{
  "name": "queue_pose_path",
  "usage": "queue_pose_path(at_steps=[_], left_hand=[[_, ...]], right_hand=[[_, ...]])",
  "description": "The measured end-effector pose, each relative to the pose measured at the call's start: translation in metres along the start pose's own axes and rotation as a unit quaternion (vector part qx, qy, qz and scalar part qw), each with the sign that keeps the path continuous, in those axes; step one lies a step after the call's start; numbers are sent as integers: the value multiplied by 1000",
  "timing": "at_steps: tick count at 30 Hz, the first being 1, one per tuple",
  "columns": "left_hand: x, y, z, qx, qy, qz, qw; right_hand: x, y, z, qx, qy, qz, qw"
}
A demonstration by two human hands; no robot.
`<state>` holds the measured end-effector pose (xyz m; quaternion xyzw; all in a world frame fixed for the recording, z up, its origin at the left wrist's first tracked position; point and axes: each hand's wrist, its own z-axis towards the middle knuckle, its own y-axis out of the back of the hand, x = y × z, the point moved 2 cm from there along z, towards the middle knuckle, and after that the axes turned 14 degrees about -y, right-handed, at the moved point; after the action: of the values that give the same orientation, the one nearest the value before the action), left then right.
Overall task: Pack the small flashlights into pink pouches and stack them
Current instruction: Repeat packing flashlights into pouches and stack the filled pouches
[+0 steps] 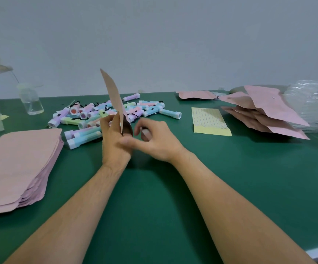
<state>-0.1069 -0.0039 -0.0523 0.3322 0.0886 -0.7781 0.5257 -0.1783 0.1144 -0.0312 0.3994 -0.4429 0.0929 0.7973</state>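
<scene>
My left hand (114,143) holds a pink pouch (114,98) upright and edge-on, its open mouth facing down toward my fingers. My right hand (156,141) is just to its right, fingers curled round a small pale flashlight (146,132) of which only the blurred end shows; the thumb reaches toward the left hand. Behind both hands lies a pile of pastel flashlights (104,115). A stack of flat pink pouches (19,164) sits at the left. A looser heap of pink pouches (264,113) is at the right.
A yellow dotted sticker sheet (209,119) lies right of the hands on the green table (154,216). A clear bottle (30,101) stands at the back left. Clear plastic packaging (310,103) piles up at the far right, and another pink pouch (196,95) lies at the back.
</scene>
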Motion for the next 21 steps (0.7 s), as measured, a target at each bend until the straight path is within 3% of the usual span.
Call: queue_pose_path(at_steps=[3,7,9,13,17,21], left_hand=[[4,-1,-2,-31,-12,-6,999],[13,-5,1,-23,60,-87,994],[13,-4,2,-28,44,-43,998],[9,0,0,8,57,9,998],[-1,3,1,24,55,13,998],[-9,3,-1,57,17,39,997]], right_hand=[[2,-5,4,-43,-8,-84,995],[3,-6,4,-106,-16,-172,979],[4,-4,3,-126,-4,-206,970],[7,-5,5,-119,40,-209,970],[4,3,6,-164,54,-213,962],[0,9,8,-184,-37,-119,975]])
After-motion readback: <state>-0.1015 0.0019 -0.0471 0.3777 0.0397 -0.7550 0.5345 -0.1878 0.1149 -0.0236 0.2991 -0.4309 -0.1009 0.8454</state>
